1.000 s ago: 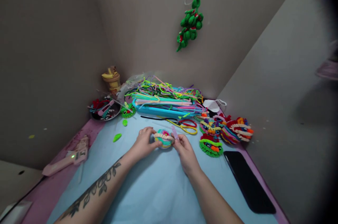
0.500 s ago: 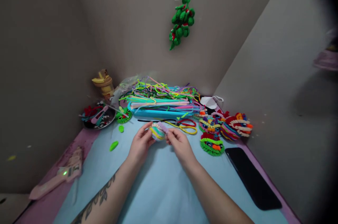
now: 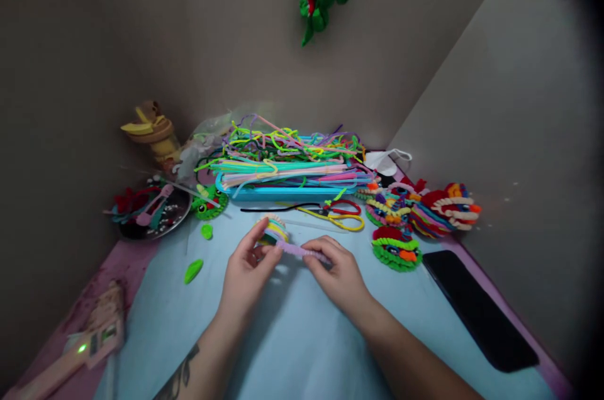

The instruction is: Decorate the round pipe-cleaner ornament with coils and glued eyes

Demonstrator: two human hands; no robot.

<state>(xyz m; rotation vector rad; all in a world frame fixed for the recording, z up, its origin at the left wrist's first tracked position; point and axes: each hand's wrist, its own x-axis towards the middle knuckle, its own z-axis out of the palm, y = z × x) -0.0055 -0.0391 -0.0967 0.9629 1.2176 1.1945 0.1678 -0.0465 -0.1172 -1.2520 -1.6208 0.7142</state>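
Observation:
My left hand [image 3: 248,271] pinches a small round coil of coloured pipe cleaners [image 3: 272,230], held on edge just above the light blue mat [image 3: 292,337]. A lilac pipe cleaner [image 3: 302,252] runs from the coil to the right. My right hand [image 3: 340,271] has its fingers closed over that lilac strand, pulled out sideways. Both hands sit at the middle of the mat, close together.
A blue tray piled with pipe cleaners [image 3: 287,167] lies behind the hands, scissors [image 3: 337,214] in front of it. Finished fuzzy figures [image 3: 415,217] sit at the right, a black phone [image 3: 479,309] near the right edge, a glue gun [image 3: 82,343] front left, a dish [image 3: 151,211] at left.
The coil was turned from lying flat between both hands to standing on edge in the left hand. The right hand drew the lilac strand out to the right. The camera dipped and shifted.

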